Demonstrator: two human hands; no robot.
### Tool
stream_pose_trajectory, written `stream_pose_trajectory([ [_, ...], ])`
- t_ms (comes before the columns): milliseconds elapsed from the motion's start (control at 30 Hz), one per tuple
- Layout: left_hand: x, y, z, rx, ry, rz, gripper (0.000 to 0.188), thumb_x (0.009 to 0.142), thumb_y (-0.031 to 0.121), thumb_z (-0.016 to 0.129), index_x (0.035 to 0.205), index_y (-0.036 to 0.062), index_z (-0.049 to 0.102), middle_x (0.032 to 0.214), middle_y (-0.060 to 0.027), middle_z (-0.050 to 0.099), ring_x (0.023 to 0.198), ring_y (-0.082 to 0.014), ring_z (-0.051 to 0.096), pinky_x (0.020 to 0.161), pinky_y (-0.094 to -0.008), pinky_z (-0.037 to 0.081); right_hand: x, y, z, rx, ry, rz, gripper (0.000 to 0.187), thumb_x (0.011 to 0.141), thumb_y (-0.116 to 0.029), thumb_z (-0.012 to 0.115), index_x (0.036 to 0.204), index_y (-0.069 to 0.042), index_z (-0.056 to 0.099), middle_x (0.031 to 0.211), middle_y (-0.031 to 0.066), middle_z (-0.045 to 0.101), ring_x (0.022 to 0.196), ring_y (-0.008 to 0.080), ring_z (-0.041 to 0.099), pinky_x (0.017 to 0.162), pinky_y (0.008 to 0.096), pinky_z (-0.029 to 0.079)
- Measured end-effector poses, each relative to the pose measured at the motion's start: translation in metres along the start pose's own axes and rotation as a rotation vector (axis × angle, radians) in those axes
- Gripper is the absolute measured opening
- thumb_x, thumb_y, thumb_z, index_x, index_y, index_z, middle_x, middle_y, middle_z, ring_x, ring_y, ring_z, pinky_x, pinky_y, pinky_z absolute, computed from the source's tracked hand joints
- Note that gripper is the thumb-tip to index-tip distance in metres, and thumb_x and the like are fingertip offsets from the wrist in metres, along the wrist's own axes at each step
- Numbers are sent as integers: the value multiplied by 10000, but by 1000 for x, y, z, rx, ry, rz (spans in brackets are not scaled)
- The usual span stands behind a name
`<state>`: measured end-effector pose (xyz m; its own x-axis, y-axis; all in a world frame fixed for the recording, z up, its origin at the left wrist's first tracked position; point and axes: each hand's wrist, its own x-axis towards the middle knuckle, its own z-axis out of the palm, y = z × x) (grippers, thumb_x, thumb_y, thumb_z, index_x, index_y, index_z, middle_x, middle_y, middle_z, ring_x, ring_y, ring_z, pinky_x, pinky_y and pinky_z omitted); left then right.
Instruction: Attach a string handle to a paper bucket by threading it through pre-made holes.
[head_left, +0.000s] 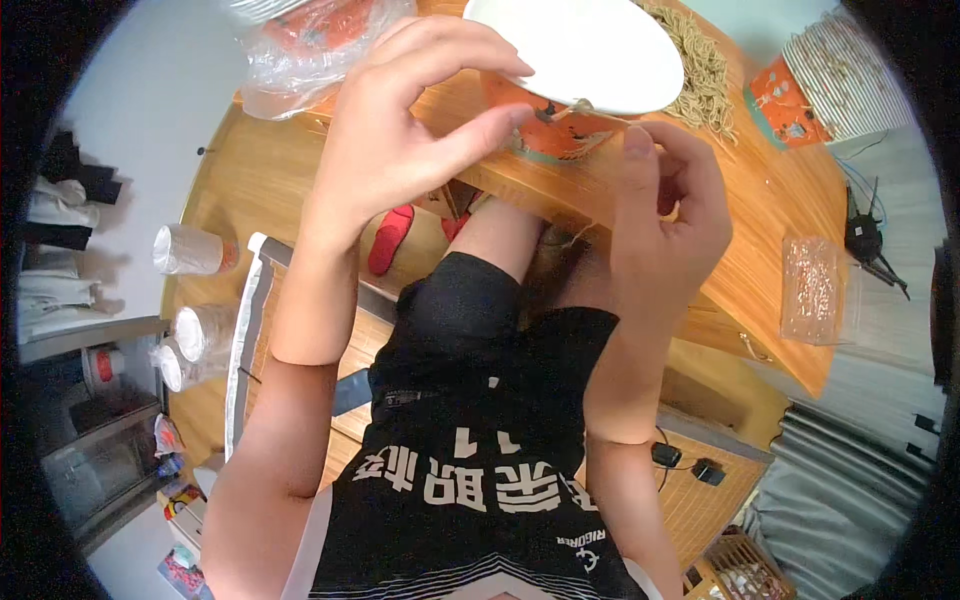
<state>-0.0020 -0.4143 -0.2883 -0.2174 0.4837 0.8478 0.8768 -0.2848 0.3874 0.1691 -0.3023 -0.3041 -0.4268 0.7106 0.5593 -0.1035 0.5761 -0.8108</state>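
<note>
From my remote post I see a clear plastic bag (275, 85) with orange contents at far left, ahead of the left hand (385, 125) and by the end of a wooden table (765, 205). A gap parts the bag from the fingers, and the table's front edge runs beneath both hands. The left hand arches palm inward, empty as far as I can see, thumb and index finger spread in a wide C; whether the thumb touches the strand I cannot tell.

Between the hands, just ahead of them, an orange cup (555, 148) stands near that edge, partly hidden by a white oval dish (580, 50). Across it, in the room between the thumbs, runs a thin tan strand (578, 106). The right hand (675, 200) pinches its end between thumb and index finger, other fingers curled, forearm rising over the edge.

Beyond the right hand lies a tan heap of strands (700, 80); farther right, a stack of cups (780, 100). A clear plastic box (812, 290) sits near the right edge.
</note>
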Motion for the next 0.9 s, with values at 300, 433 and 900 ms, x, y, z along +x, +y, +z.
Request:
stream_pose_trajectory([
  [300, 15, -42, 24, -3, -134, 498, 324, 750, 179, 856, 1055, 147, 751, 931, -15, 729, 993, -180, 669, 1075, -431, 325, 30, 2, -14, -221, -164, -250, 121, 940, -122, 719, 968, -5, 706, 690, -50, 556, 615, 21, 447, 549, 180, 337],
  [433, 14, -35, 31, 2, -61, 548, 261, 749, 196, 861, 989, 163, 765, 897, 22, 731, 969, -156, 670, 1057, -422, 331, 38, 2, -12, -218, -211, -291, 115, 937, -120, 725, 960, -9, 711, 694, -54, 558, 616, 21, 441, 548, 181, 340],
  [900, -1, -13, 26, 97, -222, 0, 117, 775, 171, 820, 876, 166, 762, 834, 19, 723, 869, -148, 661, 1000, -391, 404, 56, -6, -10, -277, -195, -486, 170, 956, -165, 709, 937, 3, 694, 768, -21, 613, 709, 62, 501, 655, 210, 413],
])
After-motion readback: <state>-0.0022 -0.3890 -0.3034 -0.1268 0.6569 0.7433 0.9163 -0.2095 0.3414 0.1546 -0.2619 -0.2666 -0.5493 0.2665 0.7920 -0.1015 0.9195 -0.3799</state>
